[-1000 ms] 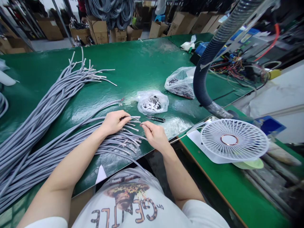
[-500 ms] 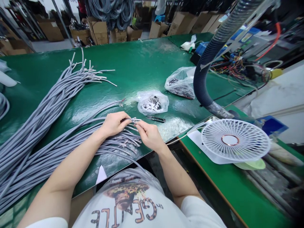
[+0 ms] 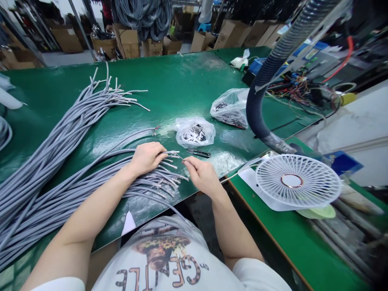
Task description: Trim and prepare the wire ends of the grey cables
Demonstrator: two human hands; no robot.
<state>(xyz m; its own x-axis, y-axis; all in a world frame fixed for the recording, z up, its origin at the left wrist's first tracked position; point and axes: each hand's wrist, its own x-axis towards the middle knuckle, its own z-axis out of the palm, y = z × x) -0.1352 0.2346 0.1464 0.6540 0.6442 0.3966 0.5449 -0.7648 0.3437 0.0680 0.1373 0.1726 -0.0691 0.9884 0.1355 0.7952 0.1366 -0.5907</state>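
Observation:
My left hand (image 3: 149, 157) is closed around a grey cable near its stripped end (image 3: 174, 153). Between finger and thumb, my right hand (image 3: 200, 173) pinches a thin strand (image 3: 180, 157) that runs out from that end. Below my hands lies a bundle of grey cables (image 3: 91, 194), with several frayed ends pointing right. One cable (image 3: 133, 134) from the bundle curves higher and shows red wire at its tip. Just beyond my right hand rest small dark snips (image 3: 198, 153) and an open plastic bag (image 3: 195, 132) of black and white bits.
A second grey cable bundle (image 3: 75, 117) stretches across the green table (image 3: 178, 76) on the left. Another plastic bag (image 3: 230, 108) sits near a ribbed hose (image 3: 257, 89) at the right. A white fan (image 3: 298, 182) stands on the lower right bench. Cardboard boxes (image 3: 129, 42) line the back.
My right hand has moved right and slightly down, away from my left hand, drawing the thin strand out between them. My left hand stays about where it was.

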